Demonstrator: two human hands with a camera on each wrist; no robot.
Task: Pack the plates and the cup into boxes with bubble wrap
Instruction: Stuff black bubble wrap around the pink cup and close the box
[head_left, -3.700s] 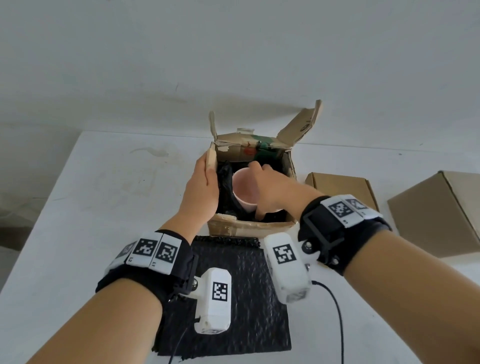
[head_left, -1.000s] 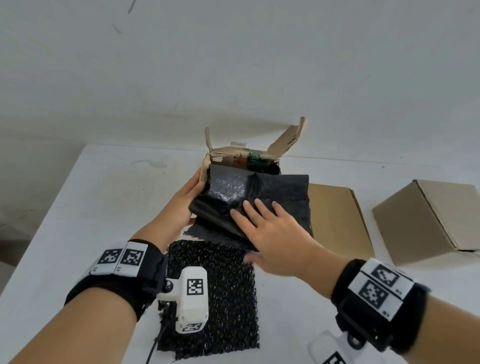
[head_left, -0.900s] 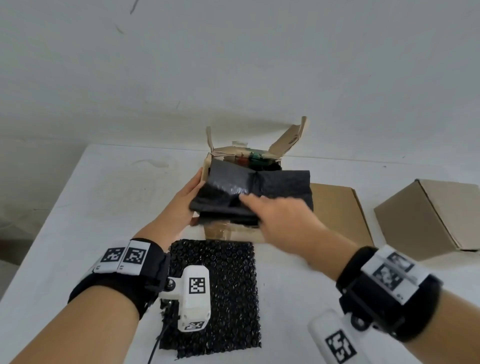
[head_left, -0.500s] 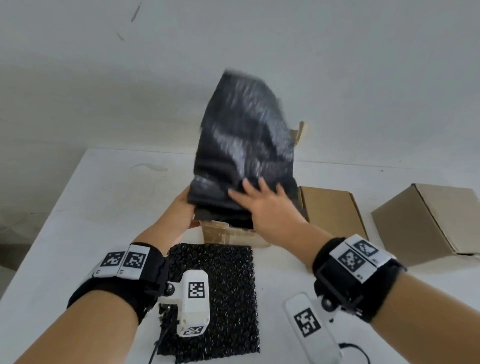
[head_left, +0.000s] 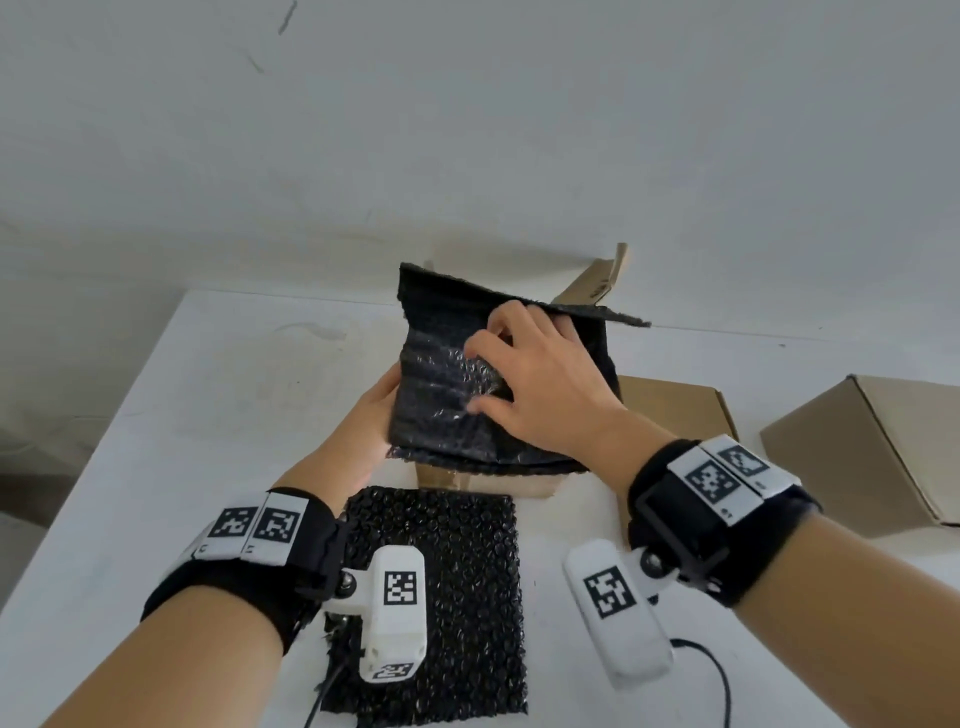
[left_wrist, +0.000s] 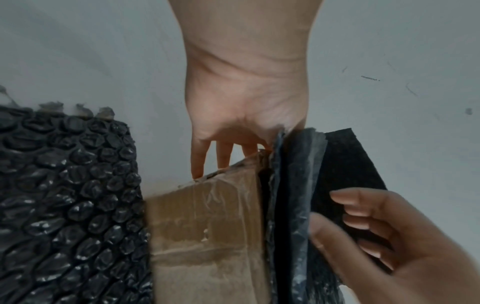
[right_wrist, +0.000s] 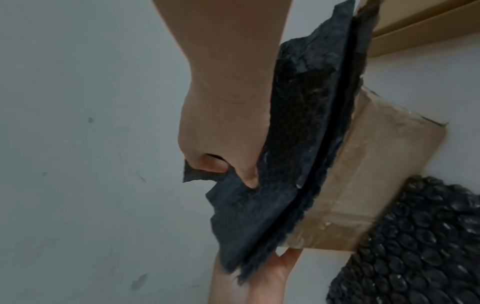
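A black bubble wrap sheet (head_left: 447, 405) lies folded over the open top of a worn cardboard box (head_left: 488, 480), with one layer lifted like a flap. My right hand (head_left: 540, 384) rests on top with curled fingers and pinches a layer of the sheet (right_wrist: 293, 144). The straight fingers of my left hand (head_left: 371, 415) lie against the box's left side (left_wrist: 207, 226), beside the sheet's edge (left_wrist: 293, 185). The box's inside is covered, and neither the cup nor any plate is in view.
A second black bubble wrap sheet (head_left: 447, 582) lies flat on the white table (head_left: 208, 415) just in front of the box. A flat closed carton (head_left: 670, 410) sits right of the box, a larger carton (head_left: 872, 441) at far right. The wall is close behind.
Half a second ago the sheet stood raised above the box. It has come down over the box, and my right hand has moved onto it and curled round a layer.
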